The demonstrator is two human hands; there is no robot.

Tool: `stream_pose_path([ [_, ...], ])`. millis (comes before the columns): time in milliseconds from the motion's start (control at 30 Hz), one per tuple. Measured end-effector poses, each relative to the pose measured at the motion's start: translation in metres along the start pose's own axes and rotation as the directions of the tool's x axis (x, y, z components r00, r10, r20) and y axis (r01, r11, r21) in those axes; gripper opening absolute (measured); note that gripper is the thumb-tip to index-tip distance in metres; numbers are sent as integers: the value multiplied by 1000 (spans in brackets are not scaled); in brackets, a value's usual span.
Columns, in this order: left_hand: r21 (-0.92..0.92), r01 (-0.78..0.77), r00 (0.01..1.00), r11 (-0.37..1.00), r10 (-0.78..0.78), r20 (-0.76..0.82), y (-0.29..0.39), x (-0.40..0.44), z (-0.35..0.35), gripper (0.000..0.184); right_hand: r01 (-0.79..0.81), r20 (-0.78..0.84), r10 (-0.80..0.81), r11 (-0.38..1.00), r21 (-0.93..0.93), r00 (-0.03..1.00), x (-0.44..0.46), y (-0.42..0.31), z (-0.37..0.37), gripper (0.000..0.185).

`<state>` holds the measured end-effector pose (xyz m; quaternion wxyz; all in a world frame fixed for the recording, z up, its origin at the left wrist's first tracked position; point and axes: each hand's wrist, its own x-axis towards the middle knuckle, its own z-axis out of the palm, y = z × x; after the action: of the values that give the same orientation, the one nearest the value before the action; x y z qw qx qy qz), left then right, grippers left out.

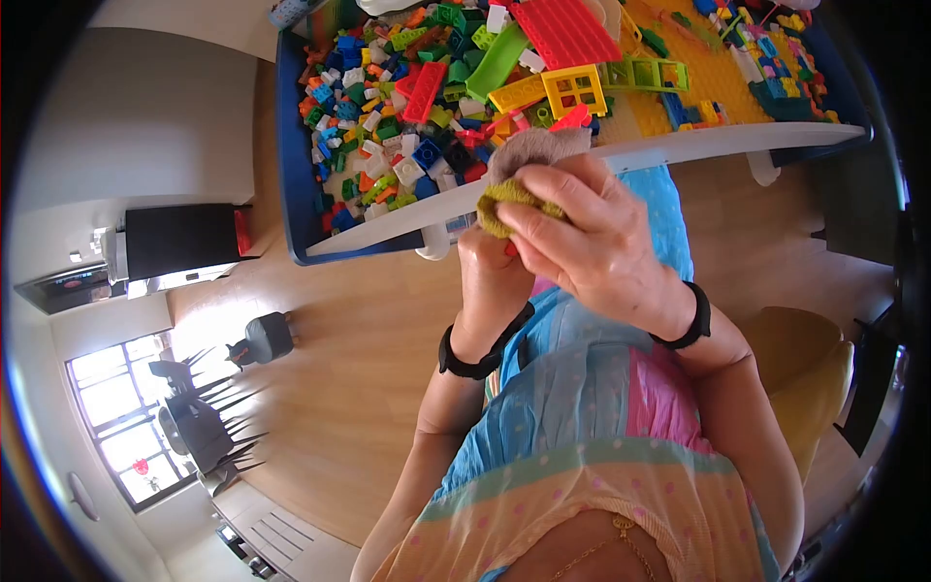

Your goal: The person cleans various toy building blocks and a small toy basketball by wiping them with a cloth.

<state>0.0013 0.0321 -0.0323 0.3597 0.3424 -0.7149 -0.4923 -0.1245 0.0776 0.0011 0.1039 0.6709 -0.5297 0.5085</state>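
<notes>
My right hand [593, 233] is closed on an olive-yellow cloth [493, 211], its fingers bent around the bunched fabric. A greyish-pink piece of cloth [533, 150] sticks out beyond these fingers, over the table's edge. My left hand [493, 272] is closed in a fist just beside it, touching the olive cloth from below. Between the two hands a small red spot shows; whether it is a toy piece or a nail, I cannot tell. What the left fist grips is hidden. Both wrists wear black bands.
Beyond my hands stands a blue-sided play table [291, 184] with a white front edge [388, 225]. Its left part holds many loose toy bricks [407, 145]. Red roof panel [567, 41], yellow window [574, 92] and orange baseplate [693, 78] lie farther right. A yellow chair [800, 378] stands at right.
</notes>
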Motion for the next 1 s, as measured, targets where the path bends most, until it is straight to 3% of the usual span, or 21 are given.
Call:
stream_pose_path([
  [100, 350, -107, 992, 931, 73, 107, 18, 6, -6, 21, -23, -29, 20, 992, -125, 999, 3, 14, -4, 32],
  [133, 267, -154, 988, 951, 148, 43, 16, 8, -1, 34, -51, -42, 45, 987, -149, 998, 6, 21, -9, 28],
  [233, 188, -152, 985, 970, 132, 112, 14, 9, -3, 41, -105, -84, 86, 960, -259, 993, 6, 57, -14, 22],
  [267, 234, -144, 986, 962, 118, 121, 12, 6, -5, 39, -194, -97, 177, 957, -214, 979, 3, 66, -17, 20],
  [333, -107, 11, 997, 994, -2, 79, 14, 0, -8, 35, -368, -109, 356, 922, -120, 928, -3, 78, -22, 18],
  [367, -278, 84, 995, 957, -66, 76, 15, -1, -10, 33, -498, -115, 510, 859, 120, 852, -5, 79, -25, 17],
  [433, -470, 155, 988, 869, -135, 77, 15, 2, -13, 31, -626, -9, 758, 545, 558, 652, -5, 80, -33, 18],
  [467, -557, 190, 982, 808, -170, 88, 16, 3, -14, 29, -531, -26, 759, 479, 699, 651, -4, 81, -32, 20],
  [567, -678, 226, 967, 699, -245, 70, 17, 5, -12, 24, -591, 200, 689, 393, 704, 696, 12, 50, -39, 21],
  [600, -684, 221, 965, 695, -258, 50, 17, 5, -14, 24, -360, 6, 383, 865, 350, 924, 14, 57, -31, 21],
  [700, -711, 201, 964, 674, -267, 20, 17, 7, -16, 25, -430, 133, 410, 839, 333, 902, 12, 56, -33, 21],
  [833, -756, 207, 958, 620, -284, 29, 19, 7, -21, 38, -507, 173, 477, 825, 251, 862, -18, 61, -27, 22],
  [867, -793, 198, 961, 577, -274, 41, 20, 11, -21, 40, -598, 193, 567, 736, 316, 801, -23, 60, -29, 22],
  [933, -848, 158, 975, 506, -214, 54, 14, 18, -23, 43, -652, 181, 760, 381, 656, 625, -29, 65, -28, 22],
  [967, -870, 174, 967, 462, -245, 63, 14, 20, -23, 43, -602, 215, 831, 170, 781, 514, -31, 66, -28, 22],
  [1000, -889, 190, 958, 416, -275, 76, 15, 21, -21, 42, -499, 190, 882, 58, 865, 431, -18, 56, -31, 23],
])
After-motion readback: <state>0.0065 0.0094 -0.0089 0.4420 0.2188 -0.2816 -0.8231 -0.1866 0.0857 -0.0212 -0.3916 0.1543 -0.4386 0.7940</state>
